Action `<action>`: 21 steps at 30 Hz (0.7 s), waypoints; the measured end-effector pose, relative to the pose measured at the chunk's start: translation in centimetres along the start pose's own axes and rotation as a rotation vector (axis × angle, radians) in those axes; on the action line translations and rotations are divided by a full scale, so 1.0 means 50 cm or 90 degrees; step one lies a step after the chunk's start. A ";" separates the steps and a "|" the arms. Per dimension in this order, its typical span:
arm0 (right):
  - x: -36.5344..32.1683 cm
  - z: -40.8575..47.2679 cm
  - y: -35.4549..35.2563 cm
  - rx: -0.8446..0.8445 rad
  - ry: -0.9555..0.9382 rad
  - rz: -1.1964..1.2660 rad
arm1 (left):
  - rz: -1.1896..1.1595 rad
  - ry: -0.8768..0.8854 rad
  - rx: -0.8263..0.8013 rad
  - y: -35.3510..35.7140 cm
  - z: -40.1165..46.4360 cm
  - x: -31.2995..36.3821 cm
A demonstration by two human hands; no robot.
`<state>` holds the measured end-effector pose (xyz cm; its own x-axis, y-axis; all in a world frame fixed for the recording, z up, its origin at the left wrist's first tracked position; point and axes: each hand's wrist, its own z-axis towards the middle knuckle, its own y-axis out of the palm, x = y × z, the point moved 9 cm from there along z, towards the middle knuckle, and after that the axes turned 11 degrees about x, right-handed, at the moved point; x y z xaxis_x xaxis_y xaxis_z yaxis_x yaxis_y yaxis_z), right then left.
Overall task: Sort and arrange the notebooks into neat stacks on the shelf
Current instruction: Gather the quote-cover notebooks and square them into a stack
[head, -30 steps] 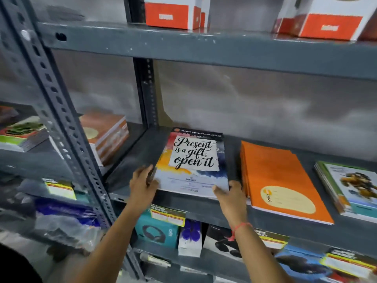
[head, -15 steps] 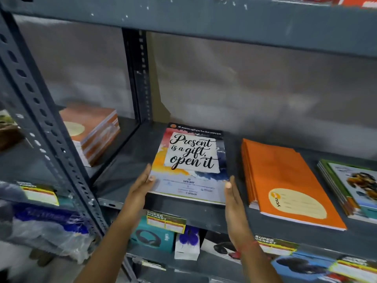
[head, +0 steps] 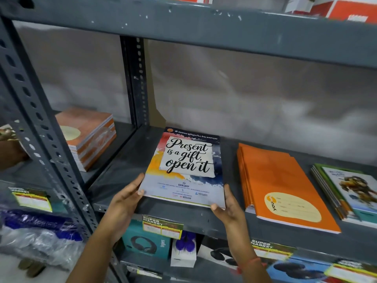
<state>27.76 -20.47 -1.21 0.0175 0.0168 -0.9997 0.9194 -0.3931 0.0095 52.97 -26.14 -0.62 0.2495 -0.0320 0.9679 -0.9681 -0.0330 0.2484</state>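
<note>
Both hands grip near corners of "Present is a gift" notebook [head: 188, 166] on grey shelf [head: 126, 166]: left hand [head: 124, 203] fingers wrapped at left corner, right hand [head: 229, 209] at right. Orange notebook stack [head: 279, 184] just right, apart.

Shop stockroom; grey steel racking [head: 204, 219], "Super Market" price tags [head: 162, 227], boxed headphones [head: 145, 242]
</note>
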 end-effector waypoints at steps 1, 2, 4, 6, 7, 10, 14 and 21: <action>0.005 0.001 -0.002 -0.008 0.003 0.004 | -0.001 0.004 -0.012 -0.007 -0.002 -0.003; 0.009 0.002 -0.002 -0.012 0.003 0.002 | 0.002 0.008 -0.024 -0.011 -0.002 -0.006; 0.012 0.004 -0.001 -0.009 0.000 -0.008 | 0.008 0.009 -0.029 -0.014 0.000 -0.012; 0.013 0.005 0.000 0.002 -0.006 -0.017 | 0.009 0.017 -0.009 -0.014 0.004 -0.014; 0.013 0.007 -0.002 0.011 -0.009 -0.025 | 0.010 0.026 0.005 -0.013 0.006 -0.014; 0.010 0.007 -0.004 0.036 -0.036 -0.064 | 0.023 0.051 0.048 -0.014 0.007 -0.015; 0.009 0.006 -0.006 0.043 -0.038 -0.039 | 0.020 0.047 0.053 -0.015 0.011 -0.023; 0.011 0.005 -0.012 0.054 -0.056 -0.017 | 0.082 0.057 0.005 -0.007 0.018 -0.020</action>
<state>27.10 -20.47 -1.79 -0.0446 -0.0502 -0.9977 0.8827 -0.4697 -0.0158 53.07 -26.97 -1.73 0.1202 0.0519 0.9914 -0.9915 -0.0429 0.1224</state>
